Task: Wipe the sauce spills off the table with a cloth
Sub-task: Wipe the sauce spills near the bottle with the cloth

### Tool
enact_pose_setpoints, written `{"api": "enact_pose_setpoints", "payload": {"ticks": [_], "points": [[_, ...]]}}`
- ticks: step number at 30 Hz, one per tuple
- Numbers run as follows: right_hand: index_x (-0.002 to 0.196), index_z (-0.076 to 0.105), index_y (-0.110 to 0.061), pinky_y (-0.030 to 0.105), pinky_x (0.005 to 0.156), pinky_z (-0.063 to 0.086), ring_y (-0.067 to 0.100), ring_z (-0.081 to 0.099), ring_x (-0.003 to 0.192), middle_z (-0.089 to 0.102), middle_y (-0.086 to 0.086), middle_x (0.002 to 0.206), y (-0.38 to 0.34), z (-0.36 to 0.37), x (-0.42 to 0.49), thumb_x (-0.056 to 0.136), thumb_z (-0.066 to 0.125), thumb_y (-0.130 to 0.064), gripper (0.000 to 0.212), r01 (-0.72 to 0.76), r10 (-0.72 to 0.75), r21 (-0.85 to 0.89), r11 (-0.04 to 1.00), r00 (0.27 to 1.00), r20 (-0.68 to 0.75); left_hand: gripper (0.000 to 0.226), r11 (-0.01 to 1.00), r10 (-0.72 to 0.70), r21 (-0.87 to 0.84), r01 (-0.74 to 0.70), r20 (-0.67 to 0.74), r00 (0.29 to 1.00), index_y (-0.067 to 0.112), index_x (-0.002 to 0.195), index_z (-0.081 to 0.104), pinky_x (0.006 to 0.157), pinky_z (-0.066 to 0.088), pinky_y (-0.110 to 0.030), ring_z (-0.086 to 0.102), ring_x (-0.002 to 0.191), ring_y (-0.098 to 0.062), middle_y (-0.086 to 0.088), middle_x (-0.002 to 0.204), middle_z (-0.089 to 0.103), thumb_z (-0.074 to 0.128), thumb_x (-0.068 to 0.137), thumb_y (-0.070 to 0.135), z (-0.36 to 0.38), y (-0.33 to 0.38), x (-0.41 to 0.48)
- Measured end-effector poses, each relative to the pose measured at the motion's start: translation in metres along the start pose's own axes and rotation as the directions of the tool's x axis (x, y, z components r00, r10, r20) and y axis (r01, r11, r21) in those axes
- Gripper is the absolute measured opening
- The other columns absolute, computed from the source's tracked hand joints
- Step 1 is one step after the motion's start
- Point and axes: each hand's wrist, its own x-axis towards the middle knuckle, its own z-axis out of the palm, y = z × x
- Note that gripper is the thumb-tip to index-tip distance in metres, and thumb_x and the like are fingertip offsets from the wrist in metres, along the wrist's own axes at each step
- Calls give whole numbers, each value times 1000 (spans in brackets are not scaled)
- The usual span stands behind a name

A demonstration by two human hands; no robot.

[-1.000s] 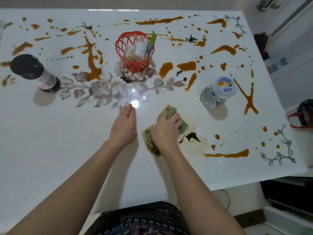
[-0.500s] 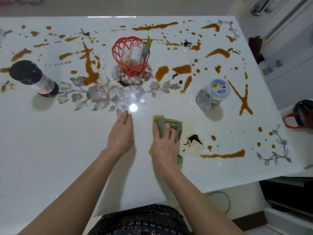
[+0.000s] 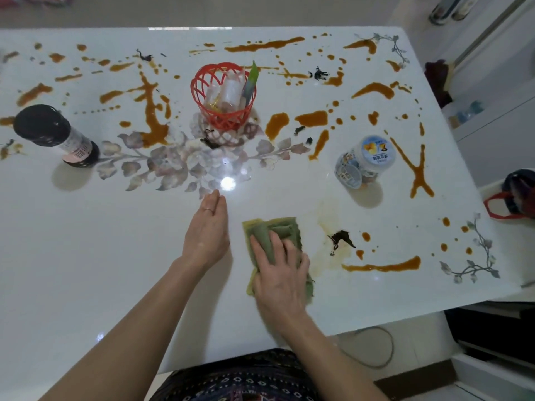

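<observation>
On table (image 3: 86,256), barcoded bottle (image 3: 58,134), jar lid (image 3: 375,153) writing illegible

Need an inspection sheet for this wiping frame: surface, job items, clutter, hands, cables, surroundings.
Surface: white glossy table, faint smear right of the green cloth.
Job's things: green cloth flat on table; orange-brown sauce spills over far half and right side.
Clutter: red basket, black-capped bottle, blue-lidded jar, dark scrap.
Hands: right hand presses the green cloth, fingers flat; left hand rests flat on table.
Cables: grey cord on floor below table edge.
Surroundings: red-handled bag, white cabinets at right.
</observation>
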Motion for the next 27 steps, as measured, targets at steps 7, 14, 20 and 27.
{"api": "enact_pose_setpoints", "payload": {"ticks": [7,14,20,27], "points": [[146,43,-26,58,111,27,27,29,142,35,8,154,63,3,24,88,40,-31,58,-59,58,-16,998,996,-64,57,999,35,-12,-35,7,999,-5,142,25,114,25,-43,20,141,-34,-20,153,18,44,89,0,-5,1,-1],[146,40,-26,58,114,16,26,22,146,29,8,157,10,22,33,87,52,-23,61,103,-102,8,995,993,-55,59,999,38,40,-37,-12,999,2,148,8,118,14,-34,6,145,-24,-10,158,5,31,94,-1,-1,-2,-3],[150,33,-30,56,116,14,25,17,147,24,8,159,66,9,74,94,39,-34,57,-139,138,-28,990,989,-53,55,992,60,109,-66,58,997,-5,141,25,114,25,-43,17,142,-32,-19,154,16,41,88,-2,-7,-1,-1],[143,47,-22,60,108,27,31,33,141,39,13,151,29,19,67,82,63,-15,64,-173,176,38,984,979,-103,56,999,16,31,-17,19,1000,2,148,9,118,10,-32,6,145,-24,-9,158,6,29,96,1,-6,3,-4]]}}
